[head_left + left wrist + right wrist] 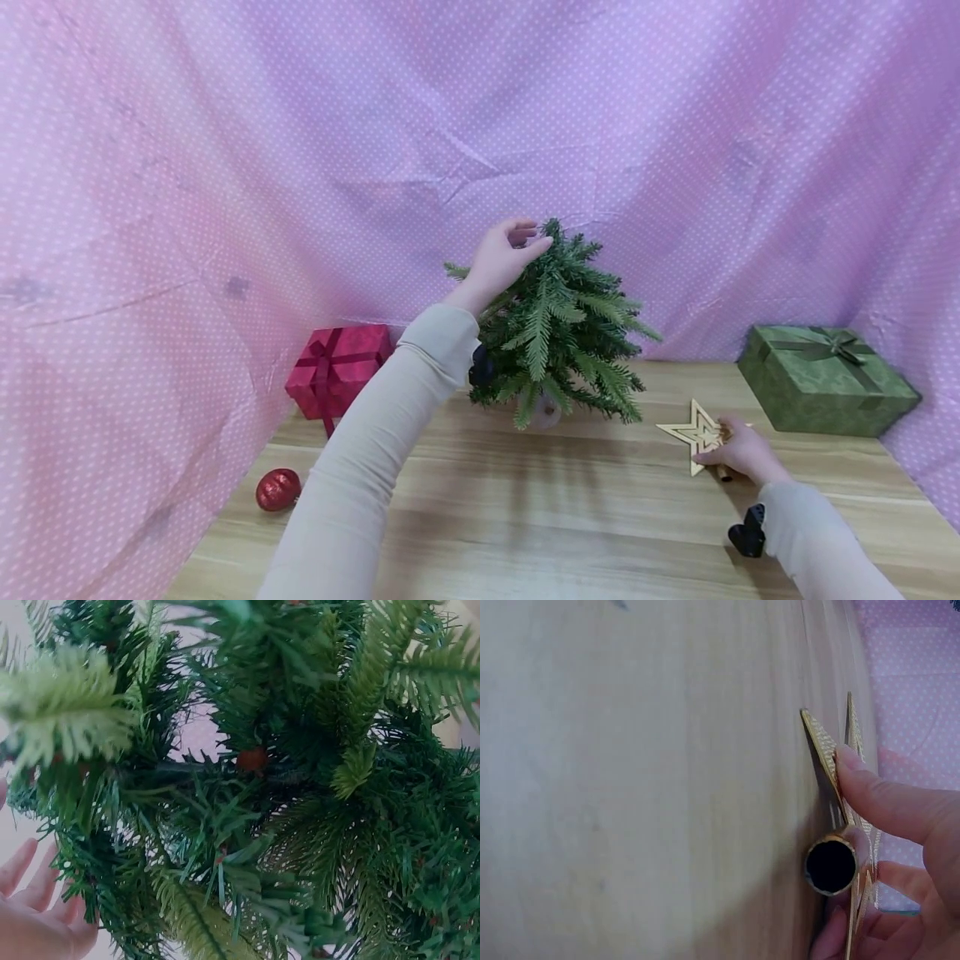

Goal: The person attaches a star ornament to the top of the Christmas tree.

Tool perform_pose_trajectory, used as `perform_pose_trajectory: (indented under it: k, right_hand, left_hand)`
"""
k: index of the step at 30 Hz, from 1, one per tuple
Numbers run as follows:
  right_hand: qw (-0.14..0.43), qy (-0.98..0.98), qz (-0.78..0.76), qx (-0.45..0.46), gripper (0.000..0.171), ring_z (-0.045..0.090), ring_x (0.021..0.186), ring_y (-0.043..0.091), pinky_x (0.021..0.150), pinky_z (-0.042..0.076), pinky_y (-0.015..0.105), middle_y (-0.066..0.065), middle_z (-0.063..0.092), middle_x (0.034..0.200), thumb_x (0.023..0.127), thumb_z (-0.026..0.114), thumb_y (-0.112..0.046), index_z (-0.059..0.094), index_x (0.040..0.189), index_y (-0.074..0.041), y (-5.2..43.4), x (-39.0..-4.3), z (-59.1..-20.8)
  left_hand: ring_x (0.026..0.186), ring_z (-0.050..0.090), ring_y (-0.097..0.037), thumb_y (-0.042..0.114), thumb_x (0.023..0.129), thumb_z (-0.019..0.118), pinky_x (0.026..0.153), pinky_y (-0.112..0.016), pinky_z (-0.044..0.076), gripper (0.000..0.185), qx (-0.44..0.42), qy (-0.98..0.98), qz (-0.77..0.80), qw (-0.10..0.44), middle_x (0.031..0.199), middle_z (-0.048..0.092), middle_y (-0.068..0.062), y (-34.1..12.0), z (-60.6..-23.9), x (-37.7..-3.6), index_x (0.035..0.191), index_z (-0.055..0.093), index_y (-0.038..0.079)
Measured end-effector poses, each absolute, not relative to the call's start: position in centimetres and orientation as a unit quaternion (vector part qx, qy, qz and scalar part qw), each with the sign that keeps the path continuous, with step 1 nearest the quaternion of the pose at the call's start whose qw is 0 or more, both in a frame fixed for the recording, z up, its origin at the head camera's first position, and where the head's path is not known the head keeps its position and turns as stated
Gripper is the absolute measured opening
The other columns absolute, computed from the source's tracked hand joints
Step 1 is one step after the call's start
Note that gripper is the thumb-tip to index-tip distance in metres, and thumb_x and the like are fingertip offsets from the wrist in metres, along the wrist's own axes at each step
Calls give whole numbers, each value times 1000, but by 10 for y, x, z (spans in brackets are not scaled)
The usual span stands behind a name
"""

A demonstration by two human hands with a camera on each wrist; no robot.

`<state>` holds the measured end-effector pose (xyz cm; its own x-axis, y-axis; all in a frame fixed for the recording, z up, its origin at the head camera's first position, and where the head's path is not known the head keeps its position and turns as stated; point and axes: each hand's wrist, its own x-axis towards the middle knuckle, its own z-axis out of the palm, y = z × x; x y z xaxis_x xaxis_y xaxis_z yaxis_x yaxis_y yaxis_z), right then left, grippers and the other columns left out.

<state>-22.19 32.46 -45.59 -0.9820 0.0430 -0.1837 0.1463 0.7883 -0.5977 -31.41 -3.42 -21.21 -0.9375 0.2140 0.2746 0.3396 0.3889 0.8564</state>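
A small green artificial Christmas tree (pixel 573 333) stands on the table. My left hand (pixel 504 258) is at its upper left side, thumb and fingers apart beside the top; in the left wrist view its fingertips touch the outer needles. On the right, my right hand (pixel 744 452) holds a gold star tree topper (pixel 692 433) close over the table, thumb on its face. The right wrist view shows the star edge-on, with its hollow round tube (pixel 808 874) facing the camera and fingers curled behind it.
A red gift box (pixel 341 367) with a dark red ribbon sits at the back left, and a red ball ornament (pixel 278 489) lies in front of it. A green gift box (pixel 825 383) with a bow stands at the back right. Pink dotted cloth (pixel 360 125) hangs around the wooden table (pixel 525 533).
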Motion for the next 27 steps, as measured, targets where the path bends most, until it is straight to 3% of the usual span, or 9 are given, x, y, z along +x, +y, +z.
perform_pose_trajectory:
  k: [9,22,27]
  right_hand:
    - [72,946,-313,38,93,45,106,54,89,40,60,46,39,122,71,83,-32,32,128,20,325,-221,-460]
    - [76,942,-326,29,83,47,105,53,87,42,57,47,39,121,76,79,-29,34,124,20,328,-223,-461]
    - [72,938,-339,25,71,48,103,50,87,41,59,45,43,118,80,75,-25,38,122,18,331,-224,-461]
  left_hand:
    - [118,54,-20,33,92,63,96,-34,47,53,-166,-855,-489,51,129,58,-7,-26,-218,-310,138,48,13]
    - [124,50,-19,30,90,66,103,-33,42,46,-137,-869,-470,67,131,58,-3,-25,-226,-315,131,56,12]
    - [128,47,-17,29,90,66,107,-31,38,45,-137,-871,-467,71,133,57,-1,-24,-228,-316,131,56,13]
